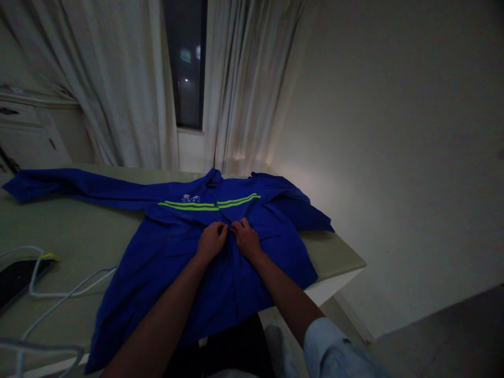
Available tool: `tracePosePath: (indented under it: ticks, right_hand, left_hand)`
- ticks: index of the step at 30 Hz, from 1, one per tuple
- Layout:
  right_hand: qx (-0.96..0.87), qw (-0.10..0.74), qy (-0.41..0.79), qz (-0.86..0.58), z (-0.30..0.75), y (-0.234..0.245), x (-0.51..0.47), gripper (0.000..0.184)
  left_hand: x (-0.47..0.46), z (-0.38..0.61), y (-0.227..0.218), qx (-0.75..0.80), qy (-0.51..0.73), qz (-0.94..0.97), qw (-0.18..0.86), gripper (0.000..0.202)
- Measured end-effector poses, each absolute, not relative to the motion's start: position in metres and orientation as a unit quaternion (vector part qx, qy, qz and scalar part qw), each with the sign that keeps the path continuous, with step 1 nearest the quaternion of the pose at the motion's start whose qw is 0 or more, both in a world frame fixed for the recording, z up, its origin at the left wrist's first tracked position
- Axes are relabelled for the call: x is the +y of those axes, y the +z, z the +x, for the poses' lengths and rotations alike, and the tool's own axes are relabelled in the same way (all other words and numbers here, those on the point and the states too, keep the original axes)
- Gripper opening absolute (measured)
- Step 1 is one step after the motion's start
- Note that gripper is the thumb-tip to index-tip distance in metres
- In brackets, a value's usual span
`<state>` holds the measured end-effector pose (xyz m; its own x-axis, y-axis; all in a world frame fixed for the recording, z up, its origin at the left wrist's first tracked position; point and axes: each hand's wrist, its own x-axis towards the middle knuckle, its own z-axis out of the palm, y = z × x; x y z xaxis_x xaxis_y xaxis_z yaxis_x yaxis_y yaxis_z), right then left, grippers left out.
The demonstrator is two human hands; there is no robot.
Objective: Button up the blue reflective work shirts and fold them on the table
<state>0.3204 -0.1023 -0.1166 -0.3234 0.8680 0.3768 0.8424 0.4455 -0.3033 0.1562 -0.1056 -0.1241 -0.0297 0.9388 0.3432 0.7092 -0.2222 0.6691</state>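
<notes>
A blue work jacket (173, 231) with green stripes across the chest and a white emblem lies spread out, front side up, on the table (98, 231). One sleeve stretches out to the far left; the other lies folded at the right. At the middle of the front, below the stripes, my left hand (213, 240) pinches the jacket's front edge with bent fingers. Close beside it, my right hand (246, 239) also grips the front edge. The fingertips of both hands nearly meet, and whatever small part sits between them is hidden.
A dark phone-like device (19, 278) and a white cable (59, 295) lie on the table's left part. Behind the table hang pale curtains (126, 79) beside a dark window (187, 68). A bare wall (394, 147) rises at the right, past the table's corner. A cabinet (35, 131) stands far left.
</notes>
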Motion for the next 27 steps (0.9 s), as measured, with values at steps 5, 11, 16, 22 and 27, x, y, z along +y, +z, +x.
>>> tracePosePath:
  ticks: [5,11,16,22,27]
  right_hand:
    - [-0.817,0.250,0.022,-0.519,0.321,-0.118,-0.102,0.017]
    - [-0.815,0.267,0.035,-0.514,0.322,-0.118,-0.100,0.015]
    - [-0.817,0.280,0.039,-0.503,0.323,-0.120,-0.099,0.013]
    - [-0.816,0.295,0.045,-0.494,0.323,-0.122,-0.098,0.013]
    - [-0.819,0.317,0.057,-0.475,0.324,-0.125,-0.095,0.011]
  left_hand:
    - [-0.104,0.154,-0.126,0.601,0.386,0.680,0.162,0.022]
    - [-0.103,0.153,-0.128,0.565,0.398,0.706,0.159,0.022]
    - [-0.098,0.153,-0.134,0.538,0.412,0.718,0.158,0.025]
    - [-0.094,0.150,-0.138,0.513,0.423,0.728,0.165,0.020]
    - [-0.092,0.147,-0.140,0.499,0.428,0.735,0.168,0.018]
